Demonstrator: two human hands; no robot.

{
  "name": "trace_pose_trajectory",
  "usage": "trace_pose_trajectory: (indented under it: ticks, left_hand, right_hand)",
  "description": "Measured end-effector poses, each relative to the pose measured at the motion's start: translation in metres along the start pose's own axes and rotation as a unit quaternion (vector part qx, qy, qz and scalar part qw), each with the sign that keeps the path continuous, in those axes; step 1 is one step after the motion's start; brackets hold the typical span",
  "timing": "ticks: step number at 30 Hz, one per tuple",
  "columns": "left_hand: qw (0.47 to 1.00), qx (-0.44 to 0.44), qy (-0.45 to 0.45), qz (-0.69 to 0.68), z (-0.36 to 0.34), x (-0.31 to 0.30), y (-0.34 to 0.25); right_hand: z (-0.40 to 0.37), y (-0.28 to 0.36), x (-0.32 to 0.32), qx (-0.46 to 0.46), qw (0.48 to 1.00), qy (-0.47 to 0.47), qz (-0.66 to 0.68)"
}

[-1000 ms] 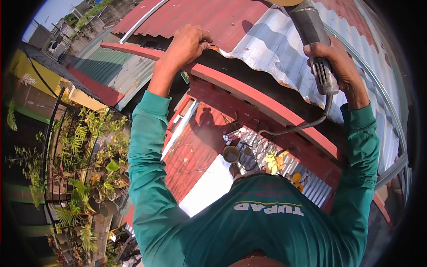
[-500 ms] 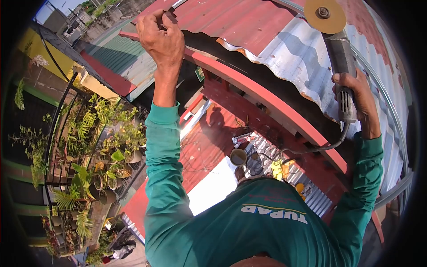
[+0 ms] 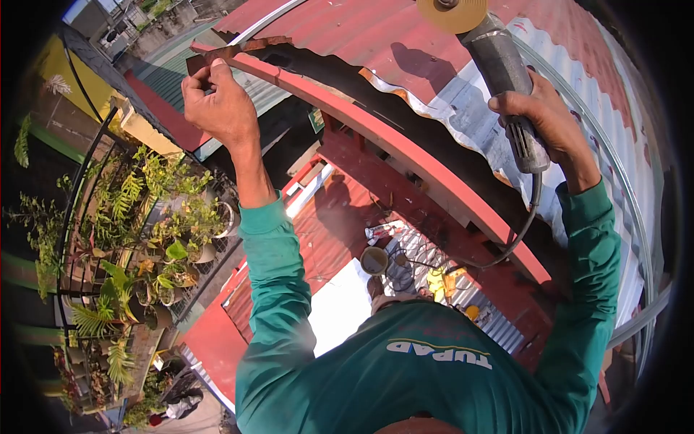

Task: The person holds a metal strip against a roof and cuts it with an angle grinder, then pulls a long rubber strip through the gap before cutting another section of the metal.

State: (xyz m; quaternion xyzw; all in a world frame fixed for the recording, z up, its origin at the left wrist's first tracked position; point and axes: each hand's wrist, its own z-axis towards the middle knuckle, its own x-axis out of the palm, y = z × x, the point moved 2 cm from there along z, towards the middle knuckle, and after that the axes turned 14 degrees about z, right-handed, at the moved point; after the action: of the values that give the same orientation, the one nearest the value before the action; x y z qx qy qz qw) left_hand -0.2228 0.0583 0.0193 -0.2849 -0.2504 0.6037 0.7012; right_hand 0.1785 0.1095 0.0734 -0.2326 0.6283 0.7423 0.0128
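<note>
My left hand (image 3: 220,108) is closed on a thin rusty strip of corrugated metal (image 3: 242,48), held out past the left end of the roof edge. My right hand (image 3: 546,116) grips the grey body of an angle grinder (image 3: 499,58). Its yellowish disc (image 3: 452,11) sits above the corrugated roof sheet (image 3: 347,29) at the top of the view, and I cannot tell if it touches. The grinder's cord (image 3: 520,231) loops down under my right arm. A red beam (image 3: 405,145) runs under the jagged edge of the sheet.
Far below lie a lower red roof (image 3: 318,246), a white panel (image 3: 340,304), a round tin (image 3: 375,260) and some yellow items (image 3: 441,278). Potted plants (image 3: 144,239) behind a black railing fill the left. Neighbouring roofs (image 3: 166,123) lie at the upper left.
My left hand left the roof edge and swung out to the left, now holding the rusty strip. The grinder was lifted up and back, then shifted left over the sheet.
</note>
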Motion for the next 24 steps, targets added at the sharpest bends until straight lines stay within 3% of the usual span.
trace_pose_trajectory:
  ticks: [5,7,10,14,20,24]
  left_hand:
    - [0.997,0.071,0.012,-0.032,-0.072,-0.010,0.004]
    - [0.998,0.041,0.048,-0.024,-0.097,-0.013,0.006]
    - [0.987,0.159,0.031,-0.016,-0.117,-0.011,0.011]
    - [0.985,0.168,0.023,0.016,-0.128,-0.017,0.023]
    - [0.978,0.169,0.117,0.022,-0.144,-0.020,0.017]
    - [0.973,0.183,0.133,0.036,-0.150,-0.016,0.009]
  right_hand:
    - [0.060,0.023,0.046,-0.051,0.997,0.046,-0.025]
    - [0.084,0.029,0.060,-0.057,0.996,0.059,-0.019]
    - [0.131,0.030,0.079,-0.042,0.990,0.115,-0.071]
    - [0.179,0.023,0.114,-0.088,0.982,0.112,-0.127]
    - [0.219,0.035,0.155,-0.097,0.970,0.154,-0.164]
    - [0.234,0.038,0.169,-0.103,0.961,0.171,-0.189]
